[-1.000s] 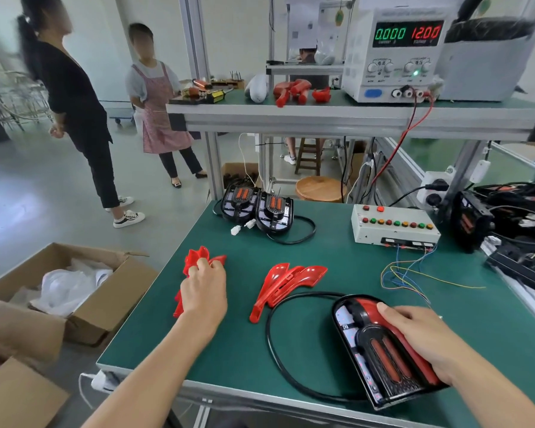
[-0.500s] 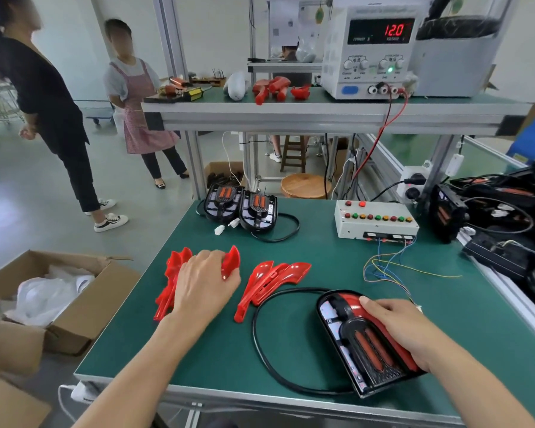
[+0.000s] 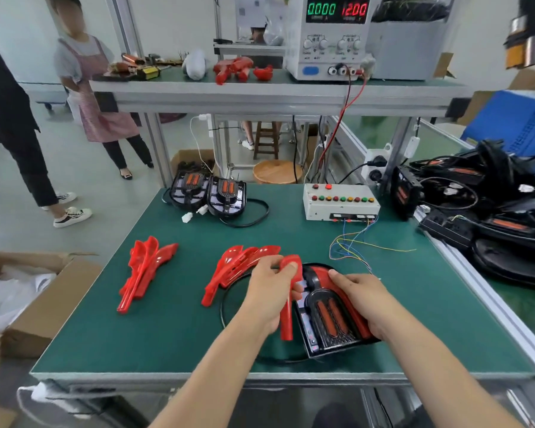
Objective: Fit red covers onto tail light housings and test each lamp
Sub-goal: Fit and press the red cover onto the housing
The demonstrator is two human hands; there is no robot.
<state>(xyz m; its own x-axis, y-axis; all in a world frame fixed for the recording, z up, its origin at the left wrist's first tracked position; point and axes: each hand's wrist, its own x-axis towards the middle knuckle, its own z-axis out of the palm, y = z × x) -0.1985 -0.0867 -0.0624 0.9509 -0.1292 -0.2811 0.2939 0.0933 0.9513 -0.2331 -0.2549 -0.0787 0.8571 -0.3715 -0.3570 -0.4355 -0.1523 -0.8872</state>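
- Carrying one curved red plastic cover [image 3: 288,299] from the far-left pile, where it reached a second ago, the left hand [image 3: 267,293] now clasps it against the left edge of the black tail light housing [image 3: 331,313]; fitting looks about to begin.
- Steadying that housing, the right hand [image 3: 363,299] grasps its right side, as before.
- Left of the housing, the open cardboard box [image 3: 44,291] holds white plastic wrapping [image 3: 3,291].
- Right of the housing, the blue crate [image 3: 516,125] hides its contents.
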